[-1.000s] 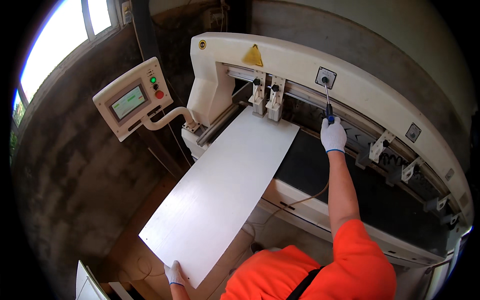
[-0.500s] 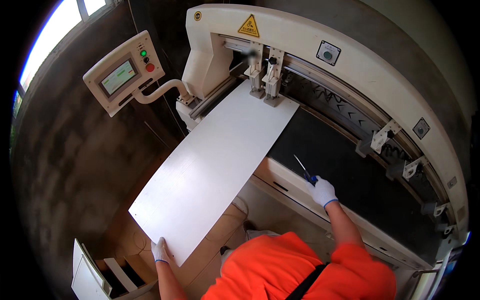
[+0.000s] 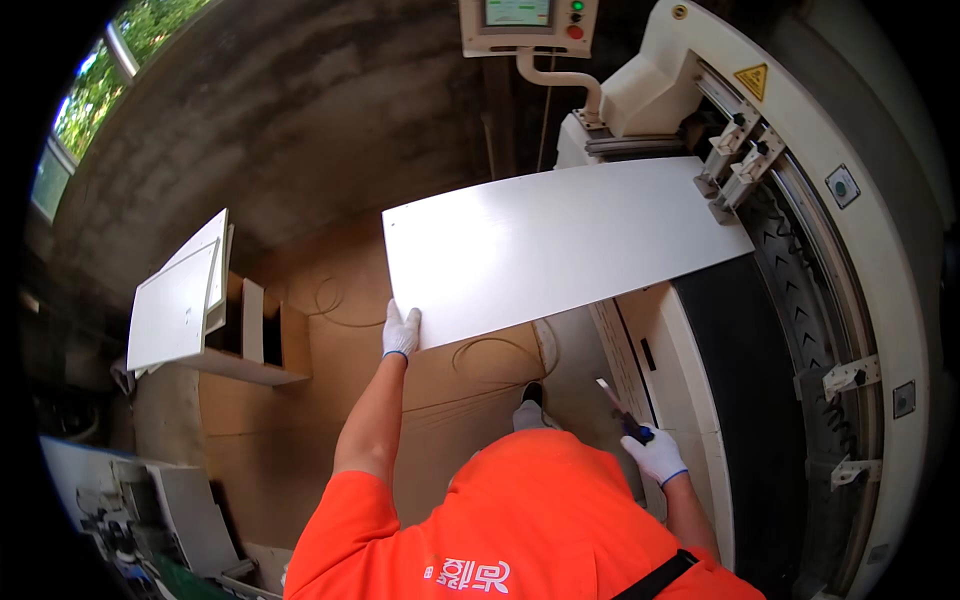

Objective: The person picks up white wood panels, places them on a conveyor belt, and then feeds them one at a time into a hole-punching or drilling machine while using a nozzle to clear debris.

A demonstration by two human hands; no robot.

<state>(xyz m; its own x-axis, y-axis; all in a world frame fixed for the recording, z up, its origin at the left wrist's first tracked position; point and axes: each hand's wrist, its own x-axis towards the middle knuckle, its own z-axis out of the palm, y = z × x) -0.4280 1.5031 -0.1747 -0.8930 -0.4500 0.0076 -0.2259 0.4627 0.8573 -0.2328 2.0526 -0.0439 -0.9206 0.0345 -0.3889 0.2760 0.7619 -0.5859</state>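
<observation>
A long white panel (image 3: 540, 250) spans from the machine toward the left, its far end beneath two metal clamps (image 3: 735, 170). My left hand (image 3: 402, 329), in a white knit glove, grips the panel's near-left corner, with fingers on top; its underside is hidden. My right hand (image 3: 657, 456), also gloved, closes round the handle of a slim hand tool (image 3: 618, 405) with a pale tip and a dark blue handle. Held apart from the panel, the tool points up and left beside the machine's front edge. Its exact kind cannot be made out.
The cream machine (image 3: 690, 400) with its black bed (image 3: 740, 340) fills the right side. A control panel (image 3: 530, 25) stands on a bent arm at the back. White boards (image 3: 180, 300) lean on an open box at left. A thin cable (image 3: 500, 345) loops across the floor.
My view has turned to the left, so the machine sits farther right. The left hand keeps the panel's corner. My right hand with the tool has drawn back off the black bed.
</observation>
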